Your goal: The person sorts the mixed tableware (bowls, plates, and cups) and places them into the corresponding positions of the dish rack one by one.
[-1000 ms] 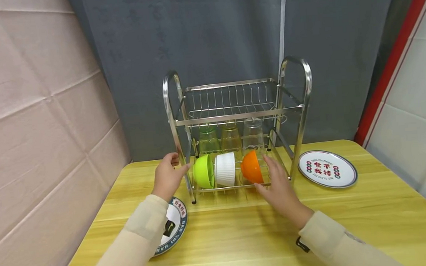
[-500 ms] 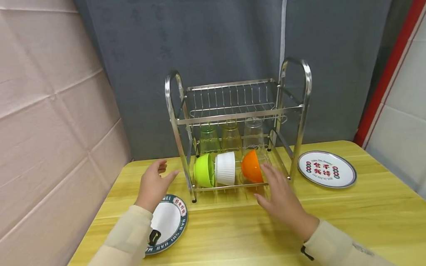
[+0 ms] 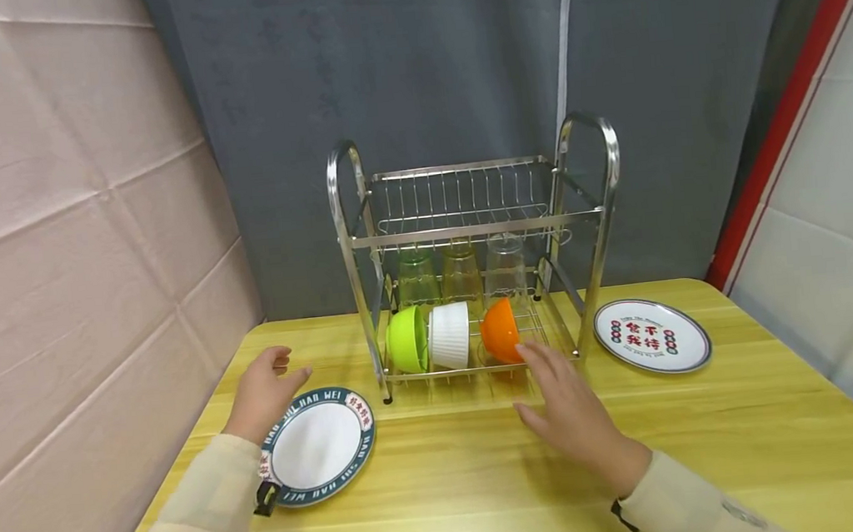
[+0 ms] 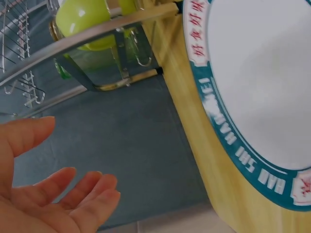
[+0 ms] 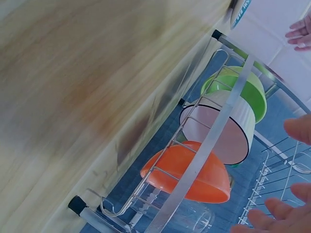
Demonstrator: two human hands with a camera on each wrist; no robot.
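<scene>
The teal-rimmed round white plate (image 3: 317, 446) lies just right of the slack, empty left hand (image 3: 262, 393) (right hand (image 3: 569, 409), likewise empty and spread, is found farther off).

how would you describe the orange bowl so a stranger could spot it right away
Find the steel dish rack at the back of the wooden table. Three bowls stand on edge along its lower tier. The orange bowl is the rightmost one, beside the white bowl.

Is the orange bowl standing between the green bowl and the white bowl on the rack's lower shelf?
No, the white bowl stands between the green bowl and the orange bowl.
</scene>
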